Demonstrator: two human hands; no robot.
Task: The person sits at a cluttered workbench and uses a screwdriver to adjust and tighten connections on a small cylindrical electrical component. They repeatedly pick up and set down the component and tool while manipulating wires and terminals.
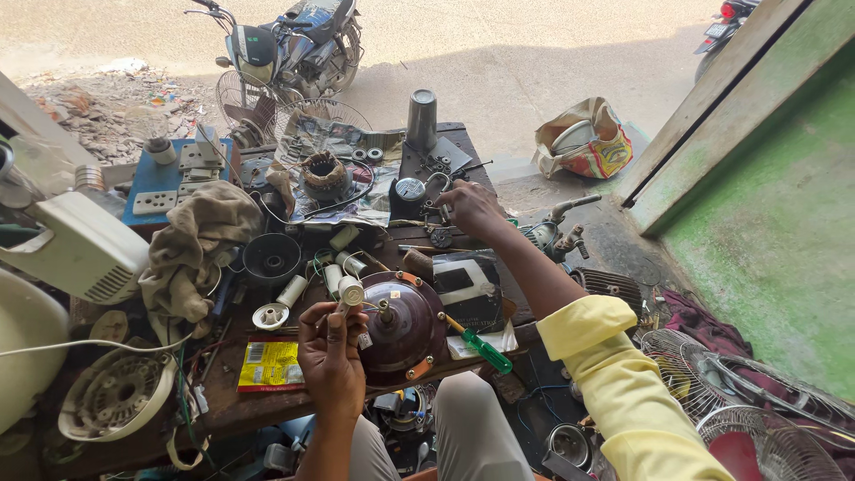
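The left hand (331,354) pinches a small white plastic cylinder (350,291) at the near middle of the cluttered wooden bench (267,405), just left of the dark maroon domed metal motor housing (401,325). The cylinder looks light, rigid and smooth, best held around its sides. The housing looks heavy and stiff, best taken by its rim. Farther off, the right hand (470,207) closes on what seems a small metal part.

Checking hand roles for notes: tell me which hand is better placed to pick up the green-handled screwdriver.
Probably the right hand: the screwdriver lies on its side, and the left hand already grips a small white part.
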